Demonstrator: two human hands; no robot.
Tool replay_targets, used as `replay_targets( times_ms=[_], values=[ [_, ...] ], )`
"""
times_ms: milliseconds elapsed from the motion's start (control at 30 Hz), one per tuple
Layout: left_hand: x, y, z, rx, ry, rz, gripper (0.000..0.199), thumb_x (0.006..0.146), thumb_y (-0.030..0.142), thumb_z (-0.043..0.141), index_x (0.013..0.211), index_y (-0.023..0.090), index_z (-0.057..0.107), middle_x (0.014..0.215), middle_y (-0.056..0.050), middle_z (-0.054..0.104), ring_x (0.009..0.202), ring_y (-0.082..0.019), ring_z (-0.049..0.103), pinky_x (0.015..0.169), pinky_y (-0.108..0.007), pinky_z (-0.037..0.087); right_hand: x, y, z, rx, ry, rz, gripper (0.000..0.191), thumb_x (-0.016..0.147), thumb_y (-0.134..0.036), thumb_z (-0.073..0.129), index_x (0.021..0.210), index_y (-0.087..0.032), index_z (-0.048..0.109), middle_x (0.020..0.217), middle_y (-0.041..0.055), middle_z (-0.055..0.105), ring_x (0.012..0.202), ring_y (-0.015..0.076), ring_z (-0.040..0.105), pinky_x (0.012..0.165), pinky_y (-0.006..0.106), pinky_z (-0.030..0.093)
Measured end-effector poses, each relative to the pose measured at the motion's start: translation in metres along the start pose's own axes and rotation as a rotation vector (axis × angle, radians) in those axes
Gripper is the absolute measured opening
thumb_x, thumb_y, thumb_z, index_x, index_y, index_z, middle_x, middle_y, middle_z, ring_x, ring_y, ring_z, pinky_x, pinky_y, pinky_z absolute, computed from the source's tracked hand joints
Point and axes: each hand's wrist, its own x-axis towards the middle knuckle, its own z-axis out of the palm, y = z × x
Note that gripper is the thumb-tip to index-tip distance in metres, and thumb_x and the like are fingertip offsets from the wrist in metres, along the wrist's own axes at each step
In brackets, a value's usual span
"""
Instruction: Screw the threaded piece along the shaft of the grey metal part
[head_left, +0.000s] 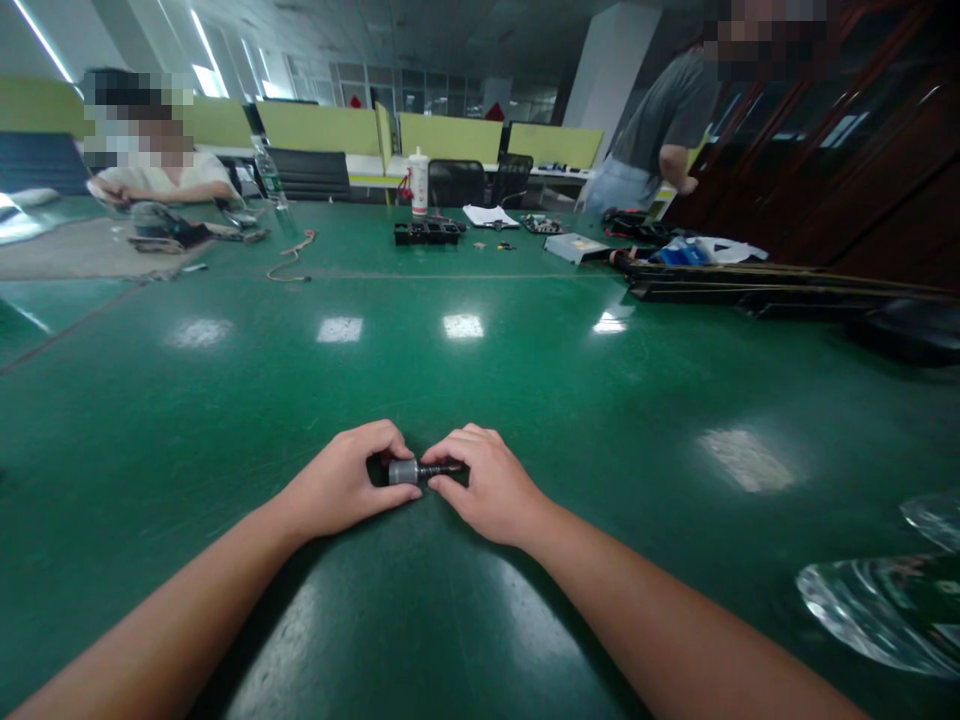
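Between my hands, low over the green table [420, 385], lies a small grey cylindrical part [403, 472] with a thin, dark, ridged shaft pointing right. My left hand [351, 478] is closed round the grey cylinder from the left, thumb below and fingers above. At the shaft, my right hand [487, 482] pinches with thumb and fingertips, its fingers curled over the far end. The cylinder's left end sits inside the left hand's grip, partly hidden. Whether the part rests on the table I cannot tell.
Clear plastic bottles [877, 610] lie at the right edge. Toward the back are a black device [429, 233], a white bottle [418, 182], a cord [289, 262], a grey box [576, 248] and long dark strips [697, 285]. One person sits back left; another stands back right.
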Motion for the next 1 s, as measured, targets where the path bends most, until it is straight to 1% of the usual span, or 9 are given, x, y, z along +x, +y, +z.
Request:
replay_targets(
  times_ms=[200, 767, 1000],
  values=[
    [-0.0003, 0.0012, -0.001, 0.005, 0.0, 0.0, 0.022, 0.078, 0.036, 0.073, 0.086, 0.018, 0.062, 0.086, -0.003, 0.065, 0.078, -0.018, 0.061, 0.07, -0.028, 0.046, -0.0002, -0.0016, -0.001, -0.006, -0.004, 0.005, 0.013, 0.085, -0.017, 0.067, 0.097, -0.023, 0.07, 0.094, 0.0002, 0.071, 0.093, 0.0182, 0.057, 0.087, 0.035, 0.038],
    [-0.0004, 0.0033, -0.0019, 0.01, 0.003, 0.003, 0.019, 0.077, 0.033, 0.071, 0.085, 0.018, 0.062, 0.084, -0.002, 0.065, 0.077, -0.018, 0.061, 0.069, -0.028, 0.046, 0.0001, -0.0003, 0.0002, -0.024, -0.009, -0.004, 0.011, 0.087, -0.022, 0.068, 0.097, -0.024, 0.071, 0.093, 0.0003, 0.071, 0.092, 0.018, 0.057, 0.087, 0.035, 0.037],
    [-0.0006, 0.0035, -0.0018, 0.023, 0.002, 0.006, 0.018, 0.078, 0.032, 0.071, 0.085, 0.018, 0.062, 0.084, -0.002, 0.064, 0.077, -0.018, 0.061, 0.07, -0.028, 0.045, -0.0004, -0.0017, -0.001, -0.018, -0.01, -0.004, 0.011, 0.087, -0.021, 0.067, 0.096, -0.023, 0.071, 0.094, 0.0011, 0.07, 0.092, 0.0182, 0.057, 0.087, 0.035, 0.037]
  ],
)
